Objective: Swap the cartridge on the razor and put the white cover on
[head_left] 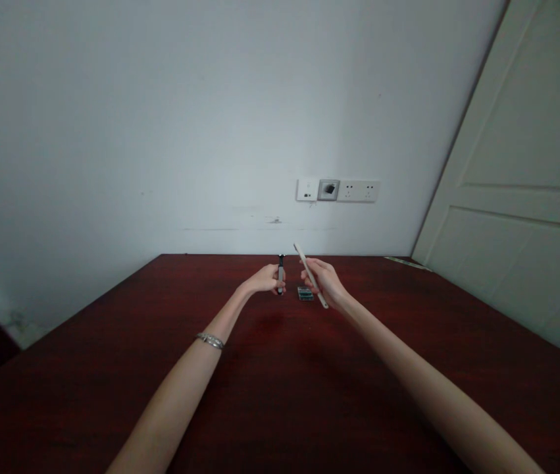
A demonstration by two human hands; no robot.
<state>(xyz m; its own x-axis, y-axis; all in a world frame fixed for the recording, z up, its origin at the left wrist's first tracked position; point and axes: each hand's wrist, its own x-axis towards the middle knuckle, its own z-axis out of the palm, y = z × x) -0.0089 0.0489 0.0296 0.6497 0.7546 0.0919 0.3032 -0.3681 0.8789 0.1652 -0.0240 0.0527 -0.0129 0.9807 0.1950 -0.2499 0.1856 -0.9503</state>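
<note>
My left hand is closed around the grey and black handle of a razor. The razor stands upright, with its short crosswise head at the top. In my right hand, also closed, is a slim white toothbrush. It slants, its upper end leaning left and its lower end, with a small dark spot, pointing down to the right. Bristles are too small to make out. Between the two hands a small dark green, clear-looking packet lies on the table; its contents are unclear.
The dark red wooden table runs back to a white wall. Wall sockets sit above its rear edge. A pale panelled door stands at the right, with a thin light strip near it on the table.
</note>
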